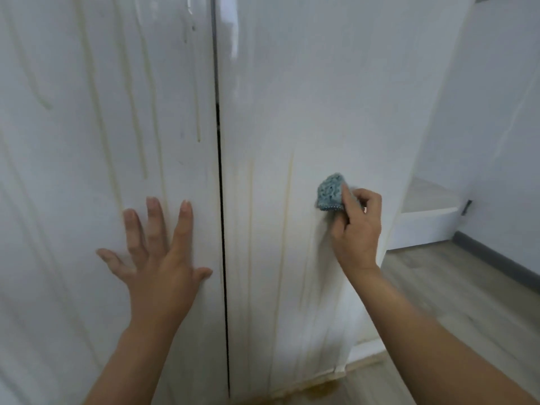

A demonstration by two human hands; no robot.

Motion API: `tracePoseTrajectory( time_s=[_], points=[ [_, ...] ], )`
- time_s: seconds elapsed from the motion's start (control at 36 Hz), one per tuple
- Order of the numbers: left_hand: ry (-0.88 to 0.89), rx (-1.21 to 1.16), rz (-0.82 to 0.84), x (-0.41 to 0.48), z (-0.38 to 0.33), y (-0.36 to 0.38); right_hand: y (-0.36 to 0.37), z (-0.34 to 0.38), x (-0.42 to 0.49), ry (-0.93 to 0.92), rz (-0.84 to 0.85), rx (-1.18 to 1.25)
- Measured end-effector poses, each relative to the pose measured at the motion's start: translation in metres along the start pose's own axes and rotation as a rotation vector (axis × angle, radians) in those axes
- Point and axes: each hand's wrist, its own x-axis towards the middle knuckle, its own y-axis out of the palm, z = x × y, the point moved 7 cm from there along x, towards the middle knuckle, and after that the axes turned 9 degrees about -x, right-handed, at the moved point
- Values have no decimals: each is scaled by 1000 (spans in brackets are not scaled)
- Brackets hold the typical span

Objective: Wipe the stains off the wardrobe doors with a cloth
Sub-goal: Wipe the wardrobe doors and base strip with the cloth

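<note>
We stand close to a white wardrobe. Our left hand [157, 258] lies flat against the left wardrobe door [73, 171], with its fingers straight and spread wide and its thumb pointing toward the dark gap [223, 258] between the two doors. It holds nothing.

Our right hand [358, 229] grips a small blue cloth [330, 192], bunched into a wad. The fingers are curled round the cloth and press it against the right wardrobe door [321, 97], at about mid-height in the view and toward that door's outer edge. The cloth sticks out above and to the left of the fingers.

Yellowish drip streaks [96, 112] run down the left door in several long lines, above and beside our left hand. Fainter streaks [287, 200] run down the right door between the gap and the cloth, reaching the bottom edge. The upper part of the right door looks cleaner. A yellow-brown patch [321, 390] lies on the floor at the foot of that door.

To the right are a grey wood-look floor [467, 302], a white wall [496, 112] and a dark skirting board [496, 258].
</note>
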Motion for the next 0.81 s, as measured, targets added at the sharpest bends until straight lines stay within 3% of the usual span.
tracePoseTrajectory(
  time_s=[0.11,0.17,0.33,0.39,0.44,0.56,0.61,0.64,0.75,0.81],
  points=[
    [-13,-9,23,2,0,0,-11,-6,31,359,-185,79],
    [-41,-14,60,3,1,1,-4,7,25,422,-167,89],
    [-37,-8,61,2,2,1,25,51,-29,-209,125,-123],
    [-14,-6,37,1,4,2,22,45,-21,-256,153,-129],
    [-3,3,15,1,7,2,16,33,4,-102,108,-80],
    [38,13,-18,1,7,4,-7,19,57,218,-217,22],
    [37,13,-25,1,6,4,-4,29,59,288,-240,65],
    [36,10,-28,1,6,4,1,42,53,204,-201,33],
    [25,4,-24,1,4,2,26,78,2,-426,27,-81],
    [18,-5,-23,1,3,2,26,73,0,-519,62,-108]
  ],
)
